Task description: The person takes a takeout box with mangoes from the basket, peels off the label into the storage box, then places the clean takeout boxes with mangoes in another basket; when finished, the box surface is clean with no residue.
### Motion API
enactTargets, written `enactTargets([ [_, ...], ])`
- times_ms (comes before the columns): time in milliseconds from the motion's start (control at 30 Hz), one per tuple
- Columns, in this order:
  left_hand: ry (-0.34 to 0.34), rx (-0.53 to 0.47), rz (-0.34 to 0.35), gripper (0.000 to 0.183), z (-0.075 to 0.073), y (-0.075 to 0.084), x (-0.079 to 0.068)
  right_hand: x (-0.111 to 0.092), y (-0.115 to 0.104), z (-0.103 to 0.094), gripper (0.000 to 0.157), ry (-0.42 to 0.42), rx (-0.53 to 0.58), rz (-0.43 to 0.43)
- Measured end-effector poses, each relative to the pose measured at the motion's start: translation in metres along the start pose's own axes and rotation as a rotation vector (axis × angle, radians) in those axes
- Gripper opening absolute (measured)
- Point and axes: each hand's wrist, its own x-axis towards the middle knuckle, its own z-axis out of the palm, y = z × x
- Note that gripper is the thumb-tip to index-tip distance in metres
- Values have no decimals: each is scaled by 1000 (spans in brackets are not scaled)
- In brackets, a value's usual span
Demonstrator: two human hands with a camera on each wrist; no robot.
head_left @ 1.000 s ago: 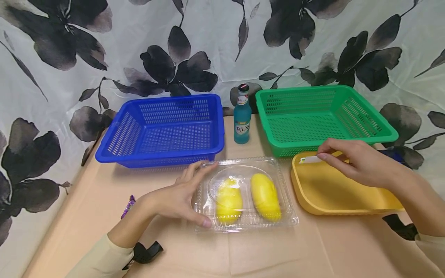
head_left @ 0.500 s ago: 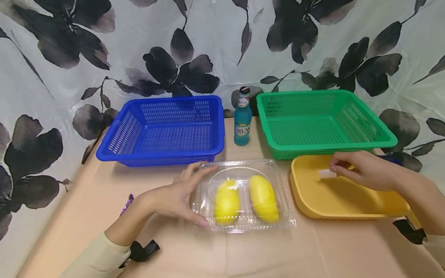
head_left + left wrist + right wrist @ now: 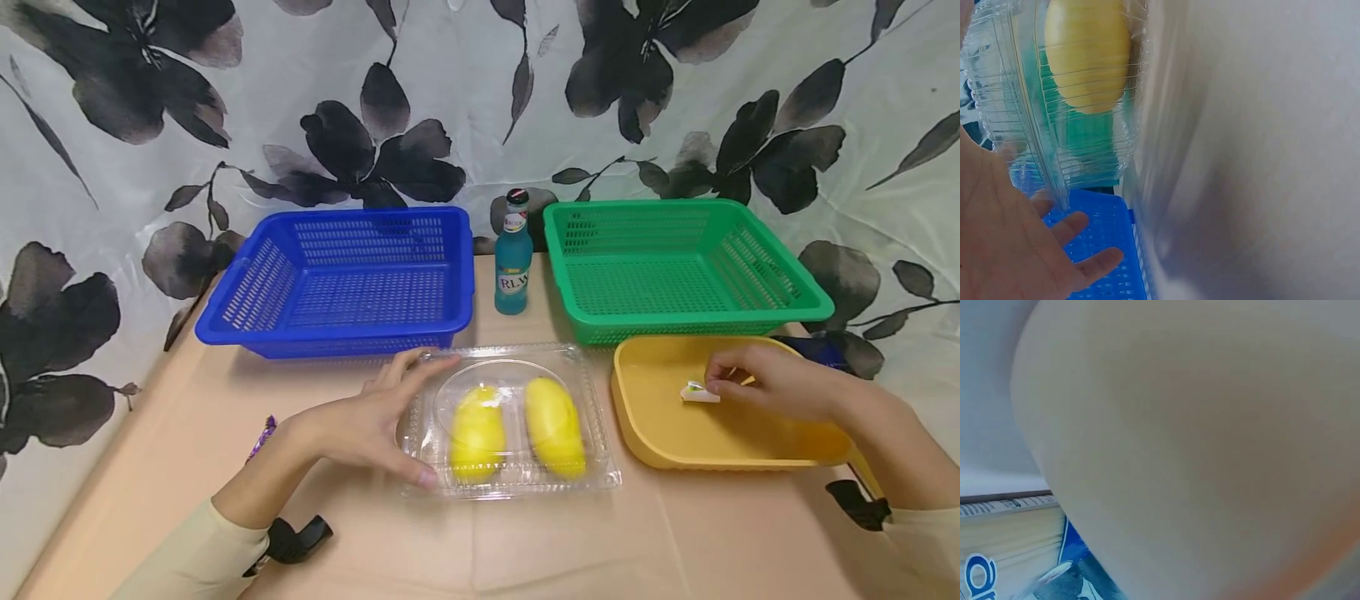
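Observation:
In the head view a clear plastic clamshell box [image 3: 517,492] with two yellow mangoes [image 3: 477,435] inside lies on the table. My left hand [image 3: 375,429] spreads thumb and fingers along its left side, touching it; the left wrist view shows those fingers nearly straight beside the clear wall. Over the yellow tray [image 3: 652,442], my right hand [image 3: 772,383] pinches a small white flat piece [image 3: 701,392] with some green on it; its kind is too small to tell. Whether the piece touches the tray floor I cannot tell. The right wrist view is mostly blocked by a blurred pale surface.
A blue basket [image 3: 375,337] stands back left and a green basket [image 3: 697,321] back right. Between them is an upright blue-green bottle [image 3: 513,262]. A purple wrapper [image 3: 261,438] lies behind my left wrist. The right wrist view shows a printed package [image 3: 1016,550].
My right hand has brought the white piece from the tray's back left rim to over its middle. The left hand stays at the box. The head view shifts slightly.

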Motion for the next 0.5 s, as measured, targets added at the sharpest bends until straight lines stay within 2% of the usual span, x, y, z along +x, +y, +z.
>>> enactTargets([
  [200,-6,-9,-2,123,-1,-2,0,0,0,10,13,-51,60,2],
  [333,-13,-14,-6,124,-2,-2,-1,2,-4,12,6,-91,92,49],
  [500,-20,-18,-15,124,1,-3,-1,4,-11,11,12,-129,81,113],
])
